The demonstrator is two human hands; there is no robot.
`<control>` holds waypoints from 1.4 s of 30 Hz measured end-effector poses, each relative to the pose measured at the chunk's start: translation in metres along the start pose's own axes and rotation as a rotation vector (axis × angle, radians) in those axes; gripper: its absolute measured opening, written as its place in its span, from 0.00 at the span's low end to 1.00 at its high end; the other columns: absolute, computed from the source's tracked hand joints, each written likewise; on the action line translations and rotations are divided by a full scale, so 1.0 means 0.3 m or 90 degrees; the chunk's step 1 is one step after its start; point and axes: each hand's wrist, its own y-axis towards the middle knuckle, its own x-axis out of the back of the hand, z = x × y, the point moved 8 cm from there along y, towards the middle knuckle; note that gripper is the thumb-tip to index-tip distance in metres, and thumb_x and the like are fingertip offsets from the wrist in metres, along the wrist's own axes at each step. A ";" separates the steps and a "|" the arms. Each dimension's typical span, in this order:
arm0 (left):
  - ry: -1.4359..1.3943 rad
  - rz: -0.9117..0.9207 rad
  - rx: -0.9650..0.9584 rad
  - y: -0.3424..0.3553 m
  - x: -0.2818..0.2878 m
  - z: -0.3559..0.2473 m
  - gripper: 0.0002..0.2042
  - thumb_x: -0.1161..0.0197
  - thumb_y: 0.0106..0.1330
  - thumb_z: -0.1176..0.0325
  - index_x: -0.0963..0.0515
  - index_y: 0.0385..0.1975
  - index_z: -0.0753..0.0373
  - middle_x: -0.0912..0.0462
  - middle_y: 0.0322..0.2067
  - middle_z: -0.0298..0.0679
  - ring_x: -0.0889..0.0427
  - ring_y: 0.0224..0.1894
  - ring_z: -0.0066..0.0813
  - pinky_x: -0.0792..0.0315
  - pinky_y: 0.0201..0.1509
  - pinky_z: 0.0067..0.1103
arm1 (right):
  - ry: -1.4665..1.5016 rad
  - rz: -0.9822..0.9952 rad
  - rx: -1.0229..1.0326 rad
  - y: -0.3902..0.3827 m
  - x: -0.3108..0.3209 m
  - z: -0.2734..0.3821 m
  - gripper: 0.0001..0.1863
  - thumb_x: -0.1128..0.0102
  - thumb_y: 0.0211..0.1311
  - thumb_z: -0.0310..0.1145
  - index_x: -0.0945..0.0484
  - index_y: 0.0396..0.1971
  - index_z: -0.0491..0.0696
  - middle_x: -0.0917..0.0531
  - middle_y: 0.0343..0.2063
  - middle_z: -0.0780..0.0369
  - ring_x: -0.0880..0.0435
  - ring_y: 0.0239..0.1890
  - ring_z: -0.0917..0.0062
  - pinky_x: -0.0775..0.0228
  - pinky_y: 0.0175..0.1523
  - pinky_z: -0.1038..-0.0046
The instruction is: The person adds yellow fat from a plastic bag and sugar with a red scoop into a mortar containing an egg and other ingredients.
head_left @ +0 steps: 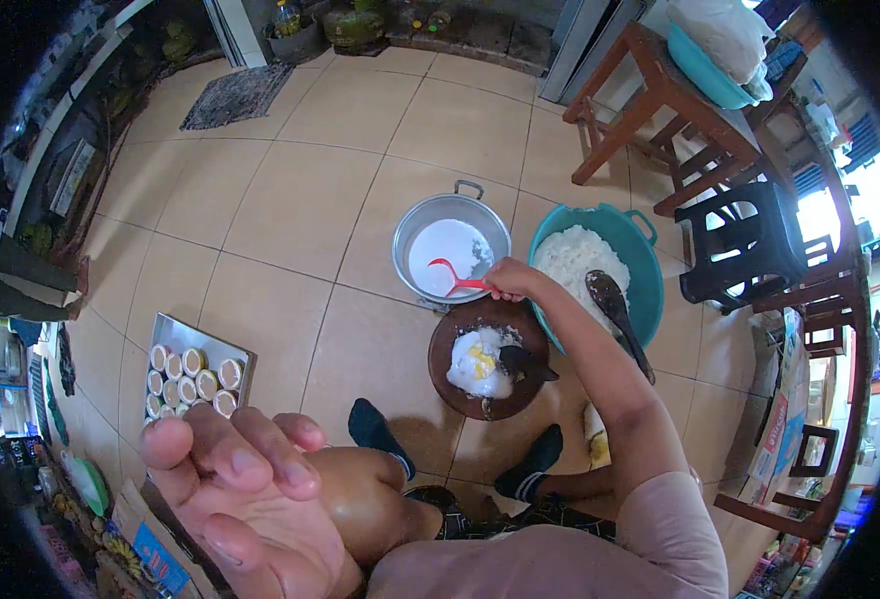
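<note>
My right hand (508,281) is closed round the handle of a red plastic ladle (468,284). The ladle's bowl dips into white liquid in a silver metal pot (403,245) on the floor. Just below the pot sits a brown mortar (443,384) holding a white mass with yellow bits (478,361) and a dark pestle (528,364). A teal basin (647,275) of white rice (580,255) stands to the right, a dark wooden spoon (614,309) lying across it. Raised close to the camera, my left hand (260,499) is empty, palm up, its fingers apart and slightly bent.
A metal tray (244,371) of small round cups rests at the left, partly behind my left hand. My socked feet (378,431) flank the mortar. A wooden stool (649,110) bearing a blue basin (704,70) and a black plastic stool (739,245) stand right. A grey mat (237,97) lies far left.
</note>
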 end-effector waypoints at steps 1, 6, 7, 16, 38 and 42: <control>0.000 0.000 0.000 0.001 0.001 -0.002 0.26 0.46 0.60 0.64 0.44 0.55 0.66 0.36 0.35 0.33 0.36 0.32 0.22 0.40 0.44 0.27 | 0.012 -0.007 -0.007 -0.005 -0.002 0.015 0.12 0.51 0.50 0.34 0.28 0.14 0.44 0.30 0.09 0.65 0.37 0.08 0.81 0.47 0.11 0.77; 0.003 -0.009 -0.007 0.002 0.008 -0.011 0.25 0.46 0.60 0.64 0.44 0.55 0.66 0.36 0.36 0.34 0.36 0.32 0.22 0.40 0.44 0.27 | 0.116 0.009 0.003 0.032 -0.041 0.064 0.11 0.50 0.52 0.34 0.30 0.15 0.44 0.33 0.08 0.66 0.39 0.07 0.84 0.51 0.10 0.80; 0.004 -0.008 -0.007 0.002 0.006 -0.008 0.25 0.46 0.60 0.64 0.44 0.55 0.66 0.36 0.36 0.34 0.36 0.32 0.22 0.40 0.44 0.27 | 0.123 0.002 -0.002 0.046 -0.037 0.060 0.12 0.50 0.52 0.33 0.30 0.14 0.43 0.33 0.08 0.66 0.39 0.07 0.83 0.50 0.10 0.79; 0.021 -0.009 -0.006 0.006 0.011 -0.001 0.24 0.47 0.61 0.64 0.43 0.55 0.66 0.36 0.35 0.34 0.37 0.32 0.21 0.39 0.43 0.27 | 0.290 -0.035 0.001 0.117 -0.035 0.059 0.12 0.47 0.51 0.34 0.30 0.16 0.41 0.33 0.10 0.65 0.41 0.07 0.83 0.53 0.10 0.79; 0.009 0.027 -0.011 -0.001 -0.007 -0.005 0.25 0.48 0.60 0.61 0.43 0.55 0.65 0.35 0.38 0.34 0.36 0.36 0.23 0.39 0.46 0.28 | 0.570 -0.001 0.096 -0.150 0.013 -0.046 0.07 0.52 0.59 0.34 0.31 0.28 0.46 0.33 0.13 0.69 0.44 0.07 0.89 0.56 0.10 0.85; 0.003 0.001 -0.024 -0.003 0.006 -0.013 0.24 0.48 0.60 0.62 0.43 0.55 0.64 0.34 0.38 0.34 0.36 0.36 0.23 0.39 0.47 0.28 | 0.578 -0.012 0.101 -0.346 0.027 -0.054 0.08 0.53 0.60 0.35 0.32 0.32 0.46 0.33 0.13 0.69 0.43 0.08 0.90 0.54 0.10 0.86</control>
